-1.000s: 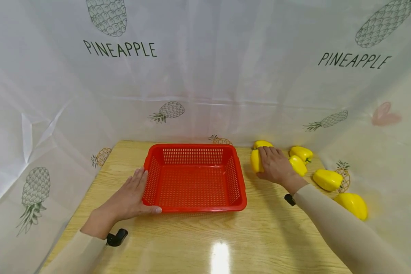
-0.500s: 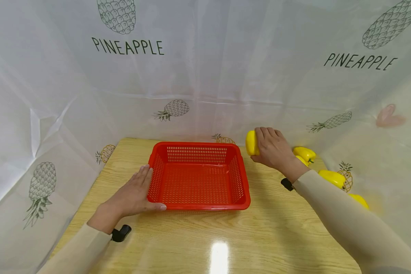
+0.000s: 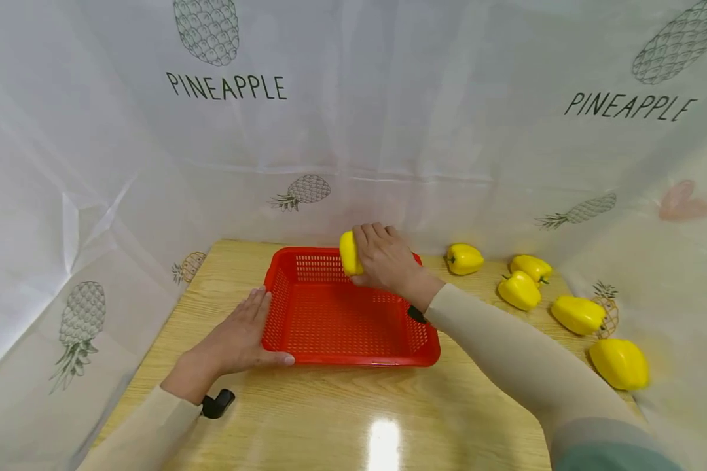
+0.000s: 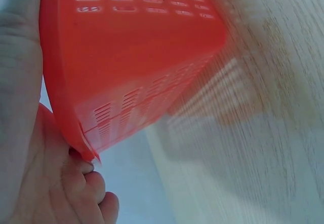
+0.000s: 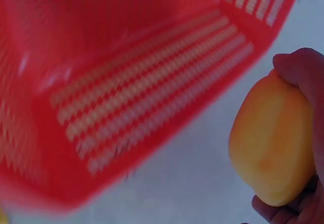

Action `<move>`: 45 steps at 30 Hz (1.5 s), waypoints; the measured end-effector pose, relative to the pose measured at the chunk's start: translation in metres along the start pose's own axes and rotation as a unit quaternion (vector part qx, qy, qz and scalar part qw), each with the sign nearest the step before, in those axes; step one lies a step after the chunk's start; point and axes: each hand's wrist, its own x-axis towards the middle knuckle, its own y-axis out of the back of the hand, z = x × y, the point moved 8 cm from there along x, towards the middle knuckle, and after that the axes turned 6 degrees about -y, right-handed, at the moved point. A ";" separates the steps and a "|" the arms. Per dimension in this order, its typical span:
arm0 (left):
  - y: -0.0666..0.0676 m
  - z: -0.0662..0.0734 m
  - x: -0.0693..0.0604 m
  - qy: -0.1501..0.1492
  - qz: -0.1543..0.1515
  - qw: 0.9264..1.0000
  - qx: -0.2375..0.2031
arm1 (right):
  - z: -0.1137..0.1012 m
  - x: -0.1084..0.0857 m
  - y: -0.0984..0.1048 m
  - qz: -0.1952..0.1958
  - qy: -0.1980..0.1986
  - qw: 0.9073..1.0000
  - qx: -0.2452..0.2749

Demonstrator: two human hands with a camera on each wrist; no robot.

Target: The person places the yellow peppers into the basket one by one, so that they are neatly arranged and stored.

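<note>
My right hand point(image 3: 387, 260) grips a yellow bell pepper point(image 3: 349, 254) above the far part of the red plastic basket point(image 3: 359, 361). In the right wrist view, the thumb and fingers curve round opposite ends of this pepper point(image 5: 273, 140), and the basket's slotted wall is beside it. My left hand point(image 3: 230, 340) rests on the basket's near left corner, its fingers along the left rim and its thumb on the front rim. The left wrist view shows the basket's outer wall point(image 4: 136, 46) against that hand. Part of the basket's interior is hidden by my right hand and forearm.
Several other yellow bell peppers lie right of the basket, including one near the back edge point(image 3: 465, 259) and one at the far right point(image 3: 618, 364). The wooden table point(image 3: 306, 418) is backed by a white pineapple-print sheet point(image 3: 412, 131).
My right hand has lifted the bell pepper from the table and carried it left over the basket. My left hand stays at the basket's corner. The camera view has shifted slightly.
</note>
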 end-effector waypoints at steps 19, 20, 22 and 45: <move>-0.005 -0.003 0.003 0.011 0.000 1.000 0.006 | -0.095 0.024 -0.081 -0.118 0.011 0.992 0.042; -0.006 -0.003 0.003 0.011 -0.001 1.000 0.006 | -0.097 0.024 -0.085 -0.122 0.011 0.992 0.041; -0.006 -0.003 0.002 0.012 -0.003 1.000 0.005 | -0.101 0.023 -0.090 -0.128 0.011 0.991 0.038; -0.004 -0.003 0.003 0.007 0.009 1.000 0.001 | -0.119 0.029 -0.118 -0.138 0.005 0.990 0.040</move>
